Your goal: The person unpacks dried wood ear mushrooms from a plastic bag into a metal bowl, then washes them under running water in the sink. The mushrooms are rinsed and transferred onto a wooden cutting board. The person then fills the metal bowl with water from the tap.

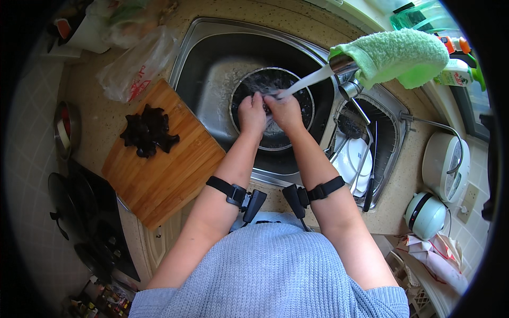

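Observation:
Water streams from the faucet [342,64] onto my hands, which are close together over a round metal-rimmed bowl [272,148] in the sink [214,87]. My left hand [252,114] and my right hand [284,112] have their fingers curled around a small dark thing, mostly hidden by fingers and splashing water. Dark pieces lie in the water of the bowl. On a wooden cutting board [187,159] at the left rests a pile of dark, glossy, ruffled pieces, which look like wood ear mushroom [148,130].
A green towel [393,55] drapes over the faucet. In the right basin, a rack holds white plates [354,163], a scrubber and a black-handled knife [370,187]. A plastic bag [139,65] lies behind the board, a metal bowl [67,131] at far left. A rice cooker [443,167] stands right.

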Demonstrator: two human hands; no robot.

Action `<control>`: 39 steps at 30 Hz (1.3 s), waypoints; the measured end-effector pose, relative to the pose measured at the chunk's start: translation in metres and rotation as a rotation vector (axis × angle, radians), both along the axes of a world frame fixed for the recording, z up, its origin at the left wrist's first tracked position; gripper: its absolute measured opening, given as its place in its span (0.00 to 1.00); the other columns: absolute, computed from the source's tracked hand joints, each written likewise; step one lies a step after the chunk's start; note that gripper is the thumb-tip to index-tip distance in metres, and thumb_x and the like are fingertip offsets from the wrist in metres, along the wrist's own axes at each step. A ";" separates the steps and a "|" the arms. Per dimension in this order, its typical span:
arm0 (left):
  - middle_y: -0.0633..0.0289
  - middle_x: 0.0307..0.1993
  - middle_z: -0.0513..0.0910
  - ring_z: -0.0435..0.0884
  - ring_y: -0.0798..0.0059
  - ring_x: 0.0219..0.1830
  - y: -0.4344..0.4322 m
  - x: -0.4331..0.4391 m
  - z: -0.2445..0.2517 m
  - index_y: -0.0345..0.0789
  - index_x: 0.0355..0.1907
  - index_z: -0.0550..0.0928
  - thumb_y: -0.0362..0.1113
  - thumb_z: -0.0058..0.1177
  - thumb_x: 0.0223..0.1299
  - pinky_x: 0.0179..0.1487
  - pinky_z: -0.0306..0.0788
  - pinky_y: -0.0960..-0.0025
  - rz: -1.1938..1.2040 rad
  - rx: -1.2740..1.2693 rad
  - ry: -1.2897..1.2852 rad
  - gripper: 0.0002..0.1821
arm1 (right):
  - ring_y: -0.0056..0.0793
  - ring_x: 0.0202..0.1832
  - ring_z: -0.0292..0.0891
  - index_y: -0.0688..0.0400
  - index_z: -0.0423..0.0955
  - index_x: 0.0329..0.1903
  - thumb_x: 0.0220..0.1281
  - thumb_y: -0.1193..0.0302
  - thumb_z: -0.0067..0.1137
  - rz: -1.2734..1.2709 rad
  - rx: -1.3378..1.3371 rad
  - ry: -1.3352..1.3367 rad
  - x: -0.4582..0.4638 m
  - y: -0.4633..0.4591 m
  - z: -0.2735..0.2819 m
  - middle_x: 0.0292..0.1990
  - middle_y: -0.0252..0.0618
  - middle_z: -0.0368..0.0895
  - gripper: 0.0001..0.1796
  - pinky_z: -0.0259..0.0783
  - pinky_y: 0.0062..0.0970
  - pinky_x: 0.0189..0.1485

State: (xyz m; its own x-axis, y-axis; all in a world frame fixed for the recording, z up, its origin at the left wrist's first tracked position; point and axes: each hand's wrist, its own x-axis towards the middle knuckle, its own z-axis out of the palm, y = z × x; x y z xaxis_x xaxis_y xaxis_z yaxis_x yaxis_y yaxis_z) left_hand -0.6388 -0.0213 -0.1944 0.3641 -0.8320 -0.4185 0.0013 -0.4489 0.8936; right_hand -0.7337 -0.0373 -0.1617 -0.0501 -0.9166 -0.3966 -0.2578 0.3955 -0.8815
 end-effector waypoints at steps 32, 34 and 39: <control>0.62 0.36 0.79 0.77 0.77 0.37 0.002 0.004 0.007 0.31 0.38 0.74 0.25 0.47 0.58 0.36 0.73 0.74 0.178 -0.139 0.370 0.05 | 0.43 0.31 0.77 0.63 0.74 0.36 0.49 0.69 0.56 0.057 -0.280 0.343 0.009 0.000 0.002 0.27 0.51 0.78 0.12 0.71 0.34 0.36; 0.62 0.36 0.79 0.77 0.77 0.37 0.002 0.005 0.005 0.31 0.39 0.74 0.24 0.47 0.58 0.37 0.72 0.76 0.160 -0.147 0.372 0.06 | 0.43 0.31 0.77 0.63 0.74 0.33 0.49 0.68 0.56 0.022 -0.152 0.201 0.010 -0.005 0.000 0.26 0.51 0.78 0.11 0.70 0.34 0.35; 0.65 0.33 0.78 0.77 0.77 0.32 0.000 0.006 0.011 0.34 0.38 0.75 0.30 0.50 0.59 0.34 0.72 0.77 0.190 -0.036 0.445 0.05 | 0.41 0.29 0.76 0.63 0.74 0.32 0.49 0.68 0.57 0.002 -0.055 0.086 0.010 -0.011 -0.001 0.24 0.50 0.77 0.11 0.70 0.33 0.34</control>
State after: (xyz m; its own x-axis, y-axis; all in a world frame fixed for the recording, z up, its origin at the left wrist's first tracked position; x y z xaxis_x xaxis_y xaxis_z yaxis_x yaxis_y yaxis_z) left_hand -0.6328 -0.0212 -0.1834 0.3031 -0.7851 -0.5401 0.4656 -0.3725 0.8028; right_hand -0.7234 -0.0484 -0.1628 -0.0805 -0.9368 -0.3404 -0.3342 0.3471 -0.8763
